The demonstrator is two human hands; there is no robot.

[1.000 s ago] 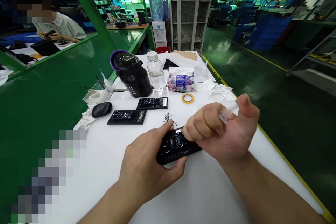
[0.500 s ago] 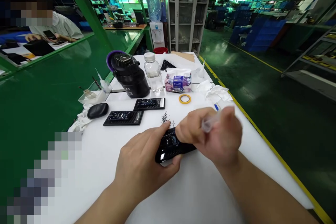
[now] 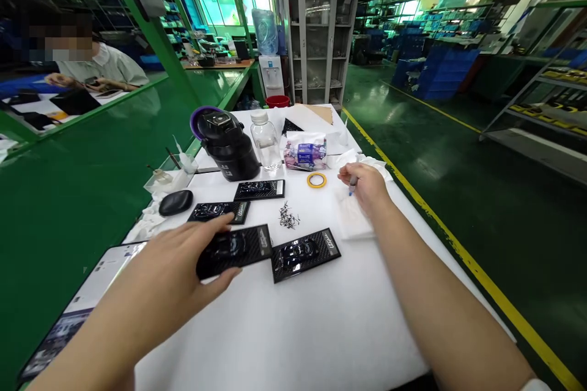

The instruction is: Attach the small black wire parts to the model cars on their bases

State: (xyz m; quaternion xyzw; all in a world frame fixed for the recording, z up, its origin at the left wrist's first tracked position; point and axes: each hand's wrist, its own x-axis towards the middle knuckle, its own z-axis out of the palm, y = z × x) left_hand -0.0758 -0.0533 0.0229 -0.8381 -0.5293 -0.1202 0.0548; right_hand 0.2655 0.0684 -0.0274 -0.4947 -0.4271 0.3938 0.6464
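Observation:
My left hand (image 3: 183,269) is closed around a black carbon-patterned plate (image 3: 245,244), fingers at its far edge and thumb at its near edge. The plate has a glossy raised car shape and a light label. Right beside it lies a similar plate (image 3: 305,255), tilted on the white table. My right hand (image 3: 367,186) pinches a slim pen-like tool (image 3: 353,184) with a grey body and blue tip, over a white tissue (image 3: 353,220); its other end is hidden. Small black slivers (image 3: 288,217) are scattered between the hands.
Two more plates lie behind, one (image 3: 260,189) by a yellow tape roll (image 3: 316,180). A black mouse (image 3: 176,202), a black jug (image 3: 232,149), a clear bottle (image 3: 266,140) and a snack pouch (image 3: 306,151) stand farther back. A phone (image 3: 77,311) lies left. A co-worker (image 3: 98,67) sits far left.
My right hand has left the front plate and moved up and right to the tissue. My left hand has moved left, and a second front plate now shows.

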